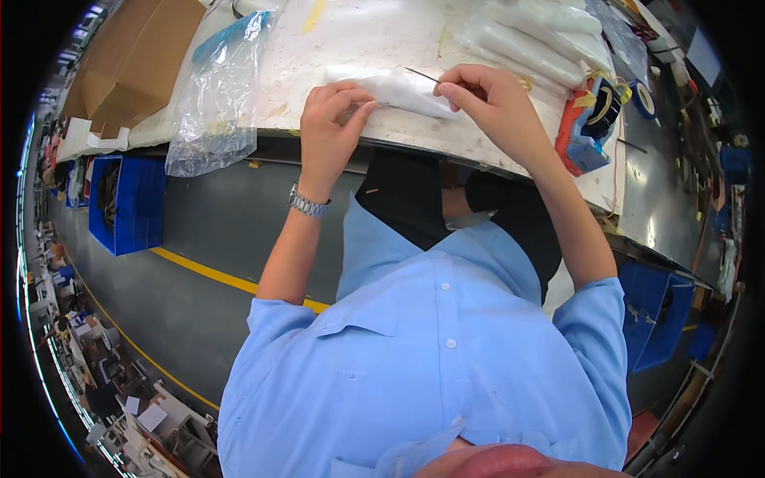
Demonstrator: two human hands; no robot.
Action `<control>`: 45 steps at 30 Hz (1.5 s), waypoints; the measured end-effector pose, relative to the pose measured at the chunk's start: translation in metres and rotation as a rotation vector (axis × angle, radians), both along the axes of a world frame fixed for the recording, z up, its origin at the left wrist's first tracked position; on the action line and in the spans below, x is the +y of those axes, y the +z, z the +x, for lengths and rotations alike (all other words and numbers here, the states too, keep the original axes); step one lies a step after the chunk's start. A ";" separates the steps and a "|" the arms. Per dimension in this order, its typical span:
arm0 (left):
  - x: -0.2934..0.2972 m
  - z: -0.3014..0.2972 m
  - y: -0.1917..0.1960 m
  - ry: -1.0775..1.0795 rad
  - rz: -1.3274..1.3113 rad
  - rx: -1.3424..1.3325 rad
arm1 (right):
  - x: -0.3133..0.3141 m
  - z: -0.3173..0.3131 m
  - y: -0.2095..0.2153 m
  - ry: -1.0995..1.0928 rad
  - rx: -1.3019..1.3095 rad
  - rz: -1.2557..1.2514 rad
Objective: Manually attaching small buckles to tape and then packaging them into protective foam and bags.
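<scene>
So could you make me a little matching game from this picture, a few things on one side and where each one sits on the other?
Things:
1. white packet
2. clear plastic bag
3. blue crate
4. tape dispenser

Places:
A. on the floor, far left, under the table
B. at the table's right edge
C. held between the left hand and right hand
D. draped over the table's front edge, left of the hands

Pairs: 1-C, 2-D, 3-A, 4-B
</scene>
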State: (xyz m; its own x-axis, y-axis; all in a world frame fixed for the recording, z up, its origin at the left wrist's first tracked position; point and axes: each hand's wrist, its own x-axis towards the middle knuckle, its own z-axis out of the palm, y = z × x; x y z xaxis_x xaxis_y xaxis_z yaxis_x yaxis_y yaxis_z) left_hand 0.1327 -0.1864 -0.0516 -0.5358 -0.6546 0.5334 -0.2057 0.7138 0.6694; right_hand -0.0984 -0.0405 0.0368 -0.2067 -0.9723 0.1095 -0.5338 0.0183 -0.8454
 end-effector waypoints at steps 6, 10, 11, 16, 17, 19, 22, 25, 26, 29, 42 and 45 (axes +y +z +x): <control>0.011 -0.020 0.027 -0.036 -0.323 -0.043 | 0.149 0.001 0.029 -0.165 -0.209 0.191; -0.001 -0.030 0.018 -0.164 -0.401 -0.173 | 0.258 -0.067 0.023 -0.665 -0.181 0.248; -0.001 -0.027 0.016 -0.143 -0.436 -0.155 | 0.284 -0.087 0.016 -0.765 -0.150 0.222; 0.002 -0.027 0.008 -0.147 -0.428 -0.091 | 0.410 -0.197 -0.042 -1.127 0.309 0.146; 0.002 -0.026 0.006 -0.133 -0.428 -0.103 | 0.412 -0.217 -0.044 -1.140 0.303 0.139; 0.007 -0.022 0.006 -0.129 -0.434 -0.123 | 0.391 -0.257 -0.051 -1.159 0.516 0.195; 0.015 -0.024 0.011 -0.142 -0.453 -0.140 | 0.377 -0.327 -0.054 -1.050 0.701 0.113; 0.018 -0.041 0.007 -0.185 -0.498 -0.115 | 0.392 -0.388 -0.057 -1.060 0.768 0.241; 0.019 -0.030 0.007 -0.163 -0.497 -0.124 | 0.357 -0.376 -0.060 -1.034 1.109 0.139; 0.013 -0.006 0.001 -0.076 -0.477 -0.135 | 0.219 -0.230 0.004 -0.894 0.597 -0.282; -0.011 0.013 0.036 0.011 -0.292 -0.118 | -0.043 -0.010 -0.054 0.168 0.616 -0.114; -0.046 0.015 0.035 -0.089 -0.316 -0.244 | -0.044 -0.008 -0.060 0.198 0.537 -0.083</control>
